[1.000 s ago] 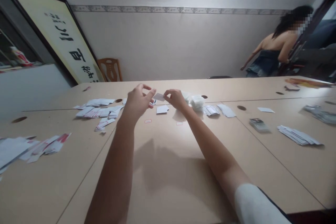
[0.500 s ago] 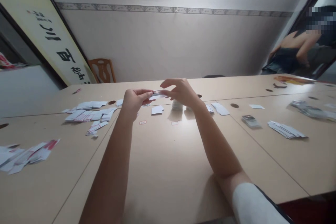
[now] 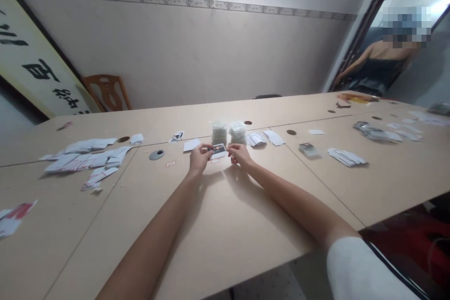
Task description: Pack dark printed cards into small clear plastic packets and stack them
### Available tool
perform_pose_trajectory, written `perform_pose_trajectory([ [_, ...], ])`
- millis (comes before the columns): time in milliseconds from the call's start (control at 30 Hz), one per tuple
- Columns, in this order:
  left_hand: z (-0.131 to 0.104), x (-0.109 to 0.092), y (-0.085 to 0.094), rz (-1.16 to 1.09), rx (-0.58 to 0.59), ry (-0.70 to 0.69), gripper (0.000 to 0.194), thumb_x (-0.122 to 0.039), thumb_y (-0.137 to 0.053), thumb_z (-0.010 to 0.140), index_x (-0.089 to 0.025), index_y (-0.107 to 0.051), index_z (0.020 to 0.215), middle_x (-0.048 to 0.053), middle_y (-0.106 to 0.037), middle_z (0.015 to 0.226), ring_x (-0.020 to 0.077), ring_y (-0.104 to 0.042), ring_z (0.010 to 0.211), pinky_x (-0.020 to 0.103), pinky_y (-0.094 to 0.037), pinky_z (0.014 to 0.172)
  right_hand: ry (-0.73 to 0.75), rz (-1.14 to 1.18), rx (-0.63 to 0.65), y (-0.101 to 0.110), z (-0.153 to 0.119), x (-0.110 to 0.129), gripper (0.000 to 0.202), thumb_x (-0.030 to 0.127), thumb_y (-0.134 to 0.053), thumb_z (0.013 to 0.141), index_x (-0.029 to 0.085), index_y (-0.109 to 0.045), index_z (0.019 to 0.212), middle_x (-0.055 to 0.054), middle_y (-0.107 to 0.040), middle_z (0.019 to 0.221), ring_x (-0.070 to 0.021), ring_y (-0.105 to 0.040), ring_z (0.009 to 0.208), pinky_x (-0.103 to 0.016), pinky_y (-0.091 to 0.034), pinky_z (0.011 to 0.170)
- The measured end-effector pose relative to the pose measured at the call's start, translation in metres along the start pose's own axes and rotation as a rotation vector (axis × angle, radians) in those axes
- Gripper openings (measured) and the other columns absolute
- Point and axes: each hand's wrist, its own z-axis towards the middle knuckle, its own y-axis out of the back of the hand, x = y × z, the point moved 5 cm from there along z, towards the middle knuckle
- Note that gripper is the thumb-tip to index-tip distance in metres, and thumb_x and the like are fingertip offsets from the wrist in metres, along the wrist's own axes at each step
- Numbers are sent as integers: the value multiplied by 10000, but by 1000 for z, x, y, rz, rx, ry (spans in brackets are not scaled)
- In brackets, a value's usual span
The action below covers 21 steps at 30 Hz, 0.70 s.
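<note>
Where the pale wood-toned table (image 3: 197, 243) runs off to the left, torn white papers with red print (image 3: 21, 211) lie near a broad heap of white paper slips (image 3: 87, 154). Next come a flat grey disc with a dark hole (image 3: 156, 154), some small dark-and-white cards (image 3: 177, 136) and a blank white sheet (image 3: 191, 145).

Both hands have come down closer to the tabletop, and the card's picture side now shows. The left hand (image 3: 199, 158) pinches a small card with a dark printed face and white border (image 3: 218, 151) by its left end, thumb and fingers closed on it. The card is between the hands, in front of two tall stacks in clear plastic (image 3: 219, 131), which stand just behind it and limit the room there. A small red-edged label (image 3: 215, 161) lies right by its near edge. The right hand (image 3: 240, 154) has its fingers curled together at the card's right end; whether they grip it, I cannot tell.

Farther right lie overlapping white cards (image 3: 256, 139), plain white slips (image 3: 274, 138), a clear-wrapped pack with a dark top (image 3: 308, 150) and fanned white strips (image 3: 347, 157). A person (image 3: 383, 63) stands by the doorway.
</note>
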Motion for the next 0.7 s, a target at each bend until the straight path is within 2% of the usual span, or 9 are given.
perform_pose_trajectory([
  [100, -8, 16, 0, 14, -35, -41, 288, -304, -716, 600, -161, -631, 836, 6, -663, 633, 153, -615, 590, 247, -466, 582, 12, 74, 5, 0, -1, -15, 142, 293, -652, 720, 158, -610, 731, 43, -564, 552, -59, -499, 342, -169, -322, 325],
  [300, -9, 26, 1, 30, -42, -134, 235, -327, -680, 689, -179, -590, 848, 25, -692, 726, 178, -663, 696, 261, -489, 658, 44, 152, 46, -3, 5, -27, 263, 416, -673, 711, 168, -623, 783, 39, -578, 612, -82, -567, 390, -171, -351, 335],
  [467, -8, 29, -1, 81, -12, -196, 195, -323, -634, 760, -184, -579, 885, 42, -693, 793, 193, -679, 793, 293, -509, 761, 44, 155, 73, -4, 4, -29, 219, 350, -714, 669, 154, -653, 743, 17, -610, 568, -90, -556, 386, -181, -369, 342],
  [633, -14, 24, -1, 220, -28, -246, 132, -284, -573, 828, -186, -609, 908, 47, -656, 812, 207, -658, 807, 325, -520, 754, 49, 151, 104, -4, 3, -28, 178, 294, -738, 632, 153, -673, 720, 6, -645, 578, -92, -560, 403, -192, -407, 384],
  [700, -18, 20, -2, 278, -48, -272, 130, -260, -593, 820, -192, -632, 924, 75, -643, 942, 239, -640, 941, 359, -525, 802, 58, 152, 111, -4, 3, -28, 195, 309, -750, 635, 155, -682, 733, 7, -653, 600, -91, -566, 416, -197, -419, 404],
])
